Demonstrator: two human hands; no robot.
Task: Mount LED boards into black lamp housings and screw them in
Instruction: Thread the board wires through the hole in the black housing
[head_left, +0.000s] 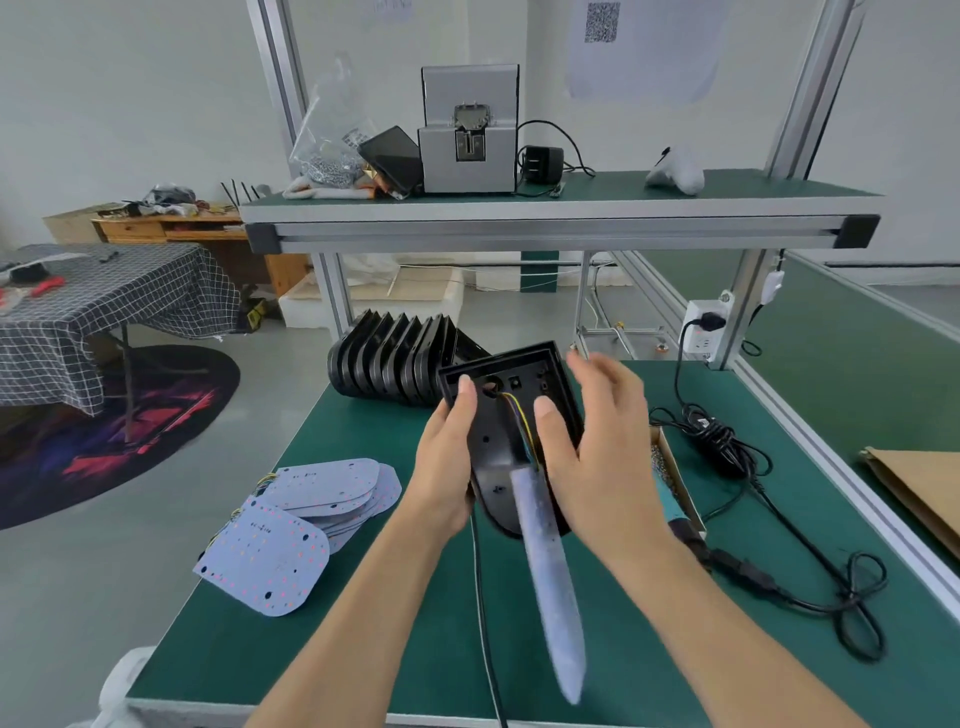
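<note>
While both hands hold it above the green workbench (363, 649), one black lamp housing (511, 415) tilts with its open side toward the viewer. An LED board (548, 582) stands edge-on at its lower end, blurred, joined to coloured wires (519, 423) that run up to a hole inside the housing. The board is not yet seated flat, and no screws can be seen in it.

The left hand (447, 467) grips the housing's left edge, thumb over the rim. The right hand (602, 447) has its thumb pressed inside the housing and its fingers spread behind the right wall, so it seems to hold that side.

Left of the hands lies a stack of LED boards (322, 499) waiting to be mounted. Beyond the held housing, a row of black housings (395, 358) leans together. Judging by these, most of the work seems still ahead. A box of screws (670, 467) sits just right of the hands.
</note>
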